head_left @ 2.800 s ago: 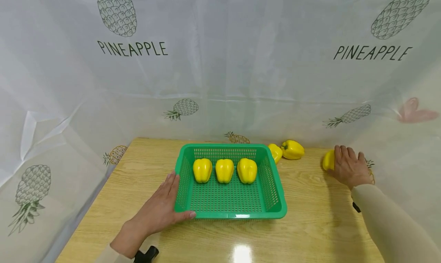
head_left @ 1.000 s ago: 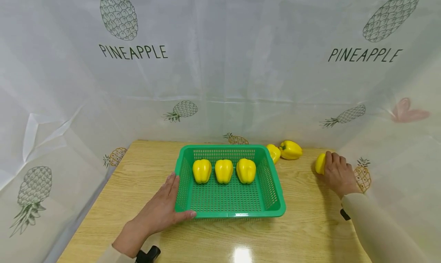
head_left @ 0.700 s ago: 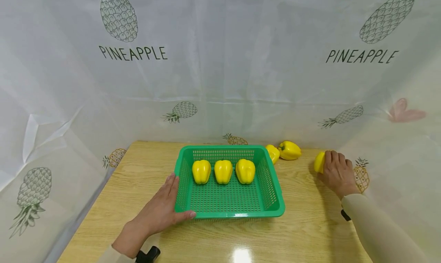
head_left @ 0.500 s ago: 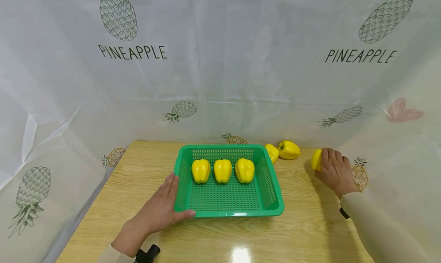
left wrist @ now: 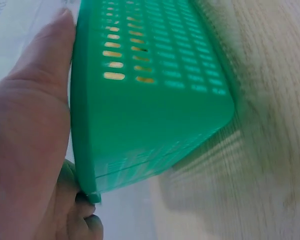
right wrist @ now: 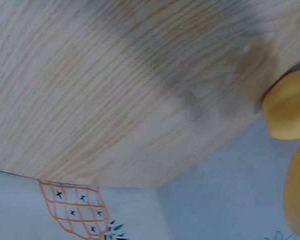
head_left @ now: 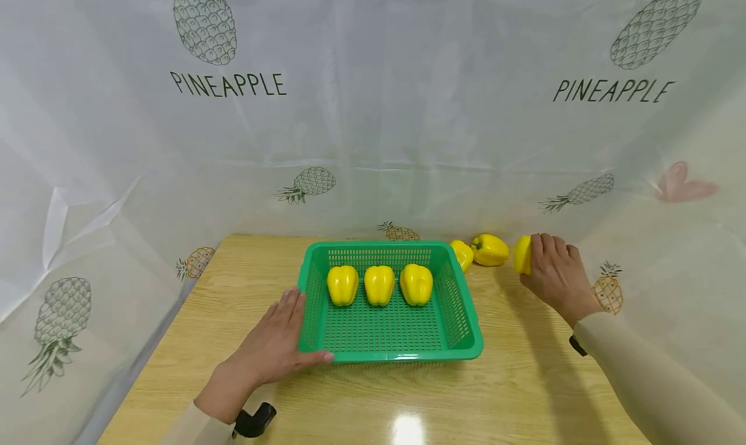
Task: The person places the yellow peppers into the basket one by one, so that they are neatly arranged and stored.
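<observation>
peppers [head_left: 379,285] are being held: three in one basket [head_left: 402,356] touched by a spread left hand [head_left: 271,338], two on the table [head_left: 326,406], one in a curled right hand [head_left: 556,273].

smooth plastic basket [head_left: 396,356], its finish glossy on my feed, bell peppers [head_left: 379,285] with a slick shine, polished wood-grain tabletop [head_left: 350,399] throwing glare back at me, creased plastic-looking sheeting [head_left: 396,121] with a soft sheen, matt cloth sleeves [head_left: 653,383]
</observation>
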The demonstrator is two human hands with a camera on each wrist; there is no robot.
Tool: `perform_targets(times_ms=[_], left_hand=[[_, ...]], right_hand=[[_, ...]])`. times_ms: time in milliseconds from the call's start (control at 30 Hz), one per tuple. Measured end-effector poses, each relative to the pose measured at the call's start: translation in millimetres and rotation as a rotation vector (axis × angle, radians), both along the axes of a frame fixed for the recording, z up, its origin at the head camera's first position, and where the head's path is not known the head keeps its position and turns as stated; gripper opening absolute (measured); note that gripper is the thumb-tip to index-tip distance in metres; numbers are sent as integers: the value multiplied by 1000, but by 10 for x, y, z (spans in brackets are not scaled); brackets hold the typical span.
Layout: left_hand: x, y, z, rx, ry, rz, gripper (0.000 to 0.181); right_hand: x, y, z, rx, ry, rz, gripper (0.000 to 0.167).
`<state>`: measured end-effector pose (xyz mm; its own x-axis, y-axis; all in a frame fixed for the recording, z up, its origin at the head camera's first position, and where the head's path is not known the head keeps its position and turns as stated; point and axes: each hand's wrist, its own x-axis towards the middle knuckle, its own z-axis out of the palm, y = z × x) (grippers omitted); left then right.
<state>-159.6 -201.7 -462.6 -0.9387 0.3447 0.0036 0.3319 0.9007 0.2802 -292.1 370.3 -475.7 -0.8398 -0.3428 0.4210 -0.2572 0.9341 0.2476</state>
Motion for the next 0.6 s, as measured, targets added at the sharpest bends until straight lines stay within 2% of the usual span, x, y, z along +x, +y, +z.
perform_targets(times_ms=[233, 400, 600], left_hand=[[18, -30, -17, 4, 9, -18, 132], [9, -33, -41, -8, 22, -25, 132], [-1, -51, -42, -23, 35, -19, 133]], right_hand=[[28, -248, 130, 1, -39, -5, 81], [33, -411, 218, -4, 3, 40, 84], [71, -677, 389, 27, 76, 118, 91]])
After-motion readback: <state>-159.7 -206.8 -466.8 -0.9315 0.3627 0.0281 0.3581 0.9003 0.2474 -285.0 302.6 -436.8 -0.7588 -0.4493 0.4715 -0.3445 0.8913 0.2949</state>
